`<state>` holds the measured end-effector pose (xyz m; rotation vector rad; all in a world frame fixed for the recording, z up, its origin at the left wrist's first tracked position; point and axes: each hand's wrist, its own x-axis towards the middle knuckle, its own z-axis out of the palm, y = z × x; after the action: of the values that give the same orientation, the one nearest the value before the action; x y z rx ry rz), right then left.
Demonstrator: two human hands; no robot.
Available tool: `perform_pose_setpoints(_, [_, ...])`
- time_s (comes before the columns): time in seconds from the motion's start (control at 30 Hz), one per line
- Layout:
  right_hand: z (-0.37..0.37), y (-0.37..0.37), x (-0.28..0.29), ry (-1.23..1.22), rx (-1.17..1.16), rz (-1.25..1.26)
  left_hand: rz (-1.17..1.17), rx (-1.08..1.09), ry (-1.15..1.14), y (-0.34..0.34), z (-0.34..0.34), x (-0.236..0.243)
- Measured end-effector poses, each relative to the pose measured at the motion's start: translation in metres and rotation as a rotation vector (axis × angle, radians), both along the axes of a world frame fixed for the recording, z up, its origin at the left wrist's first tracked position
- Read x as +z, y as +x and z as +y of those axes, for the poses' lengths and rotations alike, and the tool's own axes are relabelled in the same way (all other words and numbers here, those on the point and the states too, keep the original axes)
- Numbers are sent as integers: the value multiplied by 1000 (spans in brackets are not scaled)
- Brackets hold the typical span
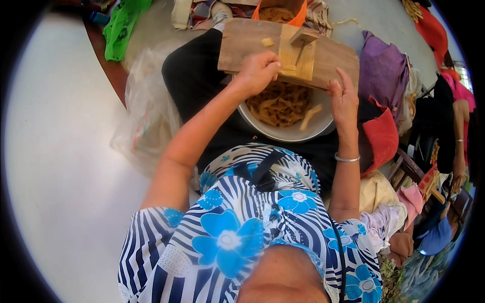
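A wide wooden board (237, 43) lies across the far side of a metal bowl (275, 134). Fixed on it is a paler wooden plate (289, 50) with a raised wooden piece (304, 38). My left hand (258, 73) is closed at the plate's near left edge; what its fingers hold, if anything, is hidden. My right hand (344, 98) is by the board's near right edge, index finger stretched out, nothing visible in it. Brown-yellow strips (280, 105) fill much of the bowl, and one paler strip (310, 117) leans on its inner wall. A small yellow piece (268, 42) sits on the board.
Beyond the board stands an orange container (299, 15) with similar brown pieces. Purple cloth (381, 68) and red cloth (381, 141) lie to the right. A clear plastic bag (151, 111) and a green bag (124, 30) are leftward. Another person's arm (458, 136) shows far right.
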<state>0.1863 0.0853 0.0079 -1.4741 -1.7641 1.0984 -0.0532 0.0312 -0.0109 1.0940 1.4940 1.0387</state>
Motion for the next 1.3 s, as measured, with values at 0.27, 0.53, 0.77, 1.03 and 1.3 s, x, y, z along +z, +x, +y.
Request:
perform_pose_setpoints(0.27, [-32,-43,23,611,239,-301,-405,-50,-43,55,-15,27])
perform_pose_setpoints(0.53, [-21,-20,36,98,171,-214,143,-292,100,19,-20,67])
perform_pose_setpoints(0.77, [-84,-31,126,-391,600,682,-204,-297,232,19,-19,78])
perform_pose_setpoints(1.03, [-25,-44,27,440,61,148,-536,-214,12,58,-22,57])
perform_pose_setpoints(1.3, [-24,-48,14,703,19,-118,-643,-29,-116,67,-21,37])
